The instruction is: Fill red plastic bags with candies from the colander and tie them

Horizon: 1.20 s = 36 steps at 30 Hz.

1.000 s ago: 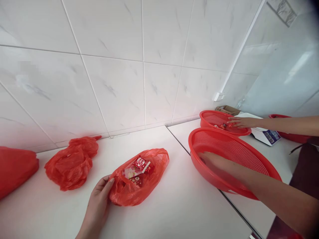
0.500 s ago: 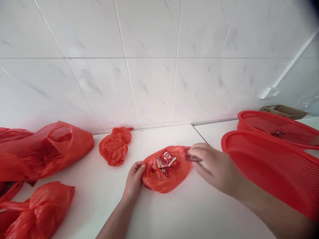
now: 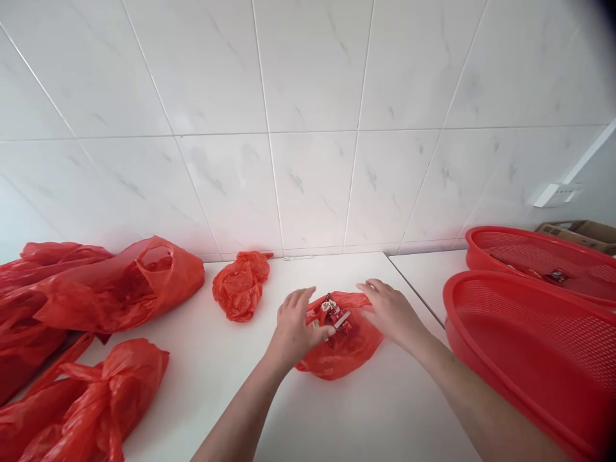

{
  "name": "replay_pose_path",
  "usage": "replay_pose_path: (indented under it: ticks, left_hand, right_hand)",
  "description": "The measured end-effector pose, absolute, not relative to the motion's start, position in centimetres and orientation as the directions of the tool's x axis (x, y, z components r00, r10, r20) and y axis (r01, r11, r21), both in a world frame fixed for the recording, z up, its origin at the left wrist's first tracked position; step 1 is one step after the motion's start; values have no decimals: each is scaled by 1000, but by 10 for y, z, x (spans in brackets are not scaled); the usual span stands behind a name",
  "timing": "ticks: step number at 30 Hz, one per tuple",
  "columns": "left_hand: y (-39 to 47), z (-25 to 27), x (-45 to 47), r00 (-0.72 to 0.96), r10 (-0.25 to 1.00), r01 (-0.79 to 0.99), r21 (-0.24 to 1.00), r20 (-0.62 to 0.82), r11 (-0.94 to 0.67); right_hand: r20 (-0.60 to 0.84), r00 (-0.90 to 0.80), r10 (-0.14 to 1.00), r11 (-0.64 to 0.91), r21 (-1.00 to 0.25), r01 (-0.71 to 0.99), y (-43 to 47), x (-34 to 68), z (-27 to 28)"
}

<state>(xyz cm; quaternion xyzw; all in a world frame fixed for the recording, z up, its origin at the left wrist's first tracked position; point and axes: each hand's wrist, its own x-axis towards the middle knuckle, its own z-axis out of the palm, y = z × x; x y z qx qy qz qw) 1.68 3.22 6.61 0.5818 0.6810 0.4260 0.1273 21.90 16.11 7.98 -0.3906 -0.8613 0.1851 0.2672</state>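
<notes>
A red plastic bag lies with its mouth open on the white table, between my two hands. Inside it are several small red packets with white print. My left hand is over the bag's left rim, fingers spread and thumb reaching across the packets. On the opposite side, my right hand is at the right rim, its fingers apart and holding nothing. Whether either hand touches the plastic is hard to tell.
Filled red bags and a knotted red bag lie at the left. A small crumpled red bag sits near the tiled wall. To the right stand two red mesh baskets, with a cardboard box behind them.
My right hand has let go of the red packet it held and opened. My left hand has released the bag's edge and moved over its rim. The view has shifted left.
</notes>
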Motion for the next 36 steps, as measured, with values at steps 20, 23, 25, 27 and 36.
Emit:
replay_pose_path:
  ticks: [20,23,25,27,36]
  left_hand:
    - [22,177,-8,-671,601,237,894,434,-382]
    - [20,198,6,-637,574,231,837,516,-496]
    - [19,205,12,-591,579,253,811,562,-528]
    - [20,206,17,-496,664,256,825,560,-504]
    - [18,185,38,-326,845,269,899,424,-347]
  right_hand:
    - [169,-276,946,-113,-626,-771,169,213,142]
    - [278,-313,908,-95,-591,-801,162,216,158]
    - [339,-338,878,-59,-624,-779,158,216,168]
    - [380,-419,825,-13,-727,-686,151,212,176]
    - [143,-894,425,218,-975,-52,99,171,177]
